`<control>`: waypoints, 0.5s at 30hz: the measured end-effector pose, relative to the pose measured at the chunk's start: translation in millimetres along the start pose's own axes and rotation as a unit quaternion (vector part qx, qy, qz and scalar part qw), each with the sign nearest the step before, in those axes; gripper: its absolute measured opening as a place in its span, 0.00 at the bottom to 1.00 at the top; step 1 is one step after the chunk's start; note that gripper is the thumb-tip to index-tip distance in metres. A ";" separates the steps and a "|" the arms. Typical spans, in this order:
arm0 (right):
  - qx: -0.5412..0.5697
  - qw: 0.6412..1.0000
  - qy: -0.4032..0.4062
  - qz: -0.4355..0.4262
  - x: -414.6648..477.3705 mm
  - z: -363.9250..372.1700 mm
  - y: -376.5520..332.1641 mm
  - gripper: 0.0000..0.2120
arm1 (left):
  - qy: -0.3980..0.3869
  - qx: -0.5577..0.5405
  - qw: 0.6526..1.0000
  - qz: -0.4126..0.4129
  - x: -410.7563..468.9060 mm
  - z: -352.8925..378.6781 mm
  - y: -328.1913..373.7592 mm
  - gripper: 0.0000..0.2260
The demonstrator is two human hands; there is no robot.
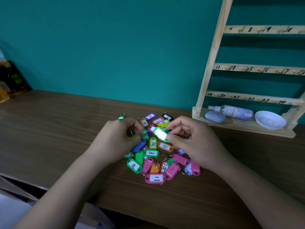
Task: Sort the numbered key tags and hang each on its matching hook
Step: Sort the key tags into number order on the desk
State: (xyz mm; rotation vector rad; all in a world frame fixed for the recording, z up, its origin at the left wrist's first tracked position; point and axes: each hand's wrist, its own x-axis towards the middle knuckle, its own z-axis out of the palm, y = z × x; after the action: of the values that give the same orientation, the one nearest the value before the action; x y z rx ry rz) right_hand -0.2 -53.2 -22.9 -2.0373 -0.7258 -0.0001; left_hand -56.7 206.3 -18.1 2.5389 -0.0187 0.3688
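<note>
A heap of coloured key tags (155,156) with handwritten numbers lies on the brown table (66,129), between my two hands. My right hand (193,139) pinches a pale green tag (160,134) above the heap; glare hides its number. My left hand (117,138) has its fingers closed on a green tag (145,134) at the heap's left side. A wooden hook rack (257,68) stands at the back right against the teal wall, its bars marked with numbers such as 8, 9, 14, 15, 19 to 24. No tags hang on the visible hooks.
On the rack's bottom shelf lie a white spray bottle (234,111), a pale blue pad (214,116) and a white dish (270,119). Dark boxes (11,80) stand at the far left of the table. The table's front edge runs close to my forearms.
</note>
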 end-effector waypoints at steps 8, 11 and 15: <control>-0.002 0.999 0.037 -0.001 2.5 -1.8 6.5 0.09 | -0.064 0.012 0.998 -0.021 -2.9 3.8 -2.6 0.13; -0.006 0.999 0.040 0.000 2.6 -2.5 7.0 0.09 | -0.061 0.021 0.998 -0.022 -2.6 4.9 -1.4 0.13; -0.013 0.999 0.044 0.001 2.1 -3.1 6.2 0.09 | -0.039 0.036 0.998 -0.027 -1.0 5.2 -3.1 0.10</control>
State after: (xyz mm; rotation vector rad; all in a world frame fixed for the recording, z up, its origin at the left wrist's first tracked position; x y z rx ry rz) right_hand 5.5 -56.9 -25.4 -2.0496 -0.6716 -0.0976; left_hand -56.0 206.1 -24.2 2.6171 0.0347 0.2516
